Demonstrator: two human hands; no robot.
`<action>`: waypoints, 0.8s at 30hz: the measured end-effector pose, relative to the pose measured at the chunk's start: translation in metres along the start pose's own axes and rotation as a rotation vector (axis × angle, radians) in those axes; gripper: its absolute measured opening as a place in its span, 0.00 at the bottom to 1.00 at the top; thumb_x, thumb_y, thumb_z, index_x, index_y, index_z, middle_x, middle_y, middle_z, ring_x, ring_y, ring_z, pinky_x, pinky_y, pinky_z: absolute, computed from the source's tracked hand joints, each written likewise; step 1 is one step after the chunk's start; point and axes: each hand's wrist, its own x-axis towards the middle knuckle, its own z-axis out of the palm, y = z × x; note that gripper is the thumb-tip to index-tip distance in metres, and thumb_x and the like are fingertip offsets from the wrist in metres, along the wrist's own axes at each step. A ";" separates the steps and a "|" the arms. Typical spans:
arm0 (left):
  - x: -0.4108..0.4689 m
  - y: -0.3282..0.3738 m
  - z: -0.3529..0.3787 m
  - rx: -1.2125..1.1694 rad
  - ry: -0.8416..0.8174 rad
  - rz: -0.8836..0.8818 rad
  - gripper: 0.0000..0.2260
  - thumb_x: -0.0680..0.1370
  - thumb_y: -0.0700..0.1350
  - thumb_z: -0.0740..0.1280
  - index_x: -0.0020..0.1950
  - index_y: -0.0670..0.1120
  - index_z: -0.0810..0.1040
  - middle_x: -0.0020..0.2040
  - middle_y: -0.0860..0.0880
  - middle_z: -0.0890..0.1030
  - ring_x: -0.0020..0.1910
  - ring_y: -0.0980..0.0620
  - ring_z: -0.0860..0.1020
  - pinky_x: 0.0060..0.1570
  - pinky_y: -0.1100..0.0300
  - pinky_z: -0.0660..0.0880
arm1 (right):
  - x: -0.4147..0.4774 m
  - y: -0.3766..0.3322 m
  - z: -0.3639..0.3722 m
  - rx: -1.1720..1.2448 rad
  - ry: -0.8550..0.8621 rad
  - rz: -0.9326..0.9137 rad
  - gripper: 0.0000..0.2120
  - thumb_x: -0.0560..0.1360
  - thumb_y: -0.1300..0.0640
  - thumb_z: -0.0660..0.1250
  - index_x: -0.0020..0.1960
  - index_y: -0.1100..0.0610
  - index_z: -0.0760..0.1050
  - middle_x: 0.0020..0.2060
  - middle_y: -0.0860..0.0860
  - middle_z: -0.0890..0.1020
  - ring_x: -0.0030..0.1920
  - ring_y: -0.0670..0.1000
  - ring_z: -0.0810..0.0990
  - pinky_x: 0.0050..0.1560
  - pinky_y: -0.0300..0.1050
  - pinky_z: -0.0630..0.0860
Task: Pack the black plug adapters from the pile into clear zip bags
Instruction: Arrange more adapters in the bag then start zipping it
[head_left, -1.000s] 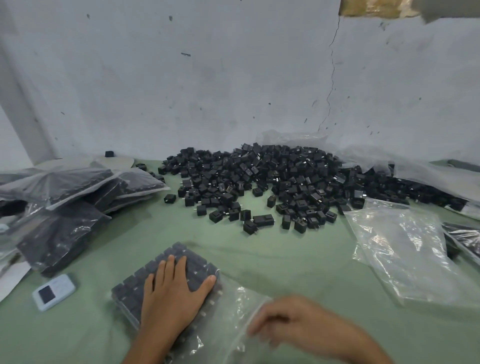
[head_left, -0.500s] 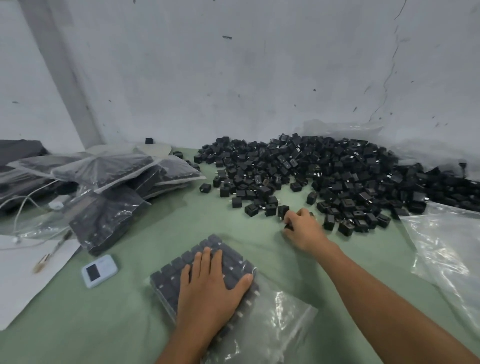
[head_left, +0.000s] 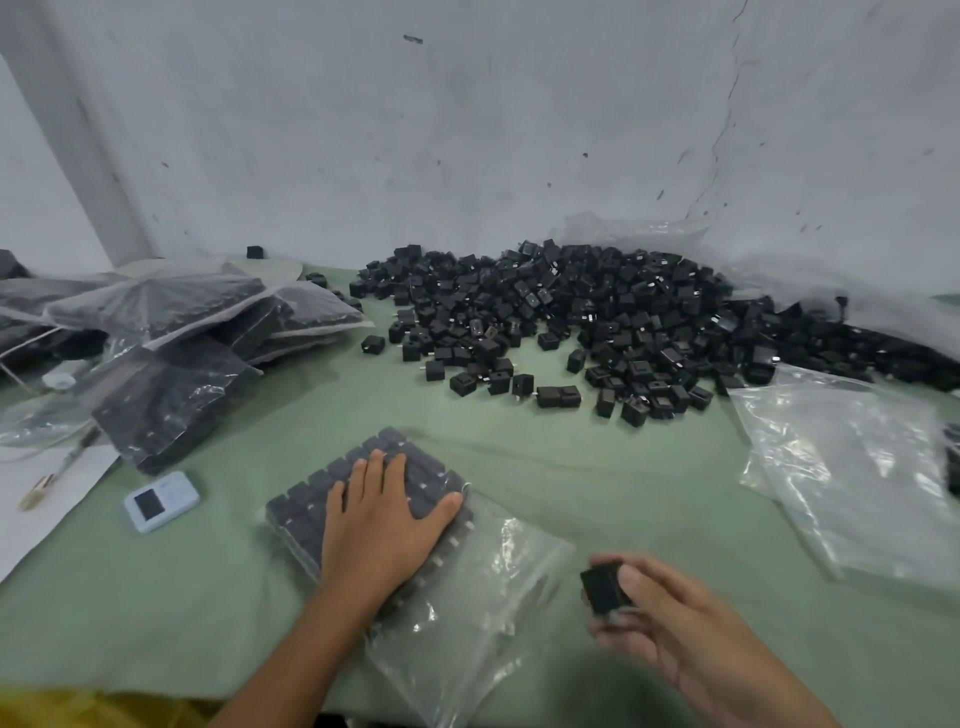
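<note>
A large pile of black plug adapters (head_left: 597, 317) lies at the back of the green table. In front of me a clear zip bag (head_left: 483, 587) holds a flat block of adapters in neat rows. My left hand (head_left: 384, 525) presses flat on that block with straight fingers. Just right of the bag's open end, my right hand (head_left: 670, 618) pinches one black adapter (head_left: 602, 590) between thumb and fingers, slightly above the table.
Several filled bags (head_left: 171, 353) are stacked at the left. A small white device (head_left: 161, 501) and a sheet of paper (head_left: 41, 499) lie near them. Empty clear bags (head_left: 852, 467) spread at the right. A grey wall stands behind the pile.
My right hand reached to the front edge of the pile, picked up an adapter and came back beside the bag. My left hand stayed on the block.
</note>
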 end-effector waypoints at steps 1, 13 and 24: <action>0.000 0.000 0.000 -0.001 0.001 0.001 0.50 0.67 0.82 0.38 0.82 0.53 0.49 0.82 0.50 0.48 0.81 0.50 0.46 0.78 0.47 0.45 | -0.011 0.009 0.006 -0.010 -0.037 0.072 0.13 0.69 0.59 0.71 0.53 0.59 0.84 0.45 0.66 0.83 0.38 0.63 0.83 0.36 0.49 0.82; -0.003 0.000 -0.005 0.003 -0.017 0.029 0.49 0.69 0.80 0.40 0.82 0.51 0.50 0.82 0.48 0.48 0.81 0.48 0.46 0.78 0.45 0.45 | 0.049 0.036 0.105 0.408 0.019 0.083 0.09 0.78 0.72 0.64 0.48 0.68 0.83 0.50 0.64 0.84 0.45 0.55 0.86 0.44 0.46 0.84; -0.003 0.001 -0.006 0.020 -0.017 0.036 0.48 0.71 0.79 0.42 0.82 0.50 0.49 0.82 0.47 0.48 0.81 0.48 0.46 0.78 0.45 0.45 | 0.075 0.058 0.116 -0.540 0.474 -0.429 0.08 0.77 0.56 0.67 0.53 0.45 0.79 0.43 0.42 0.84 0.44 0.39 0.82 0.48 0.43 0.80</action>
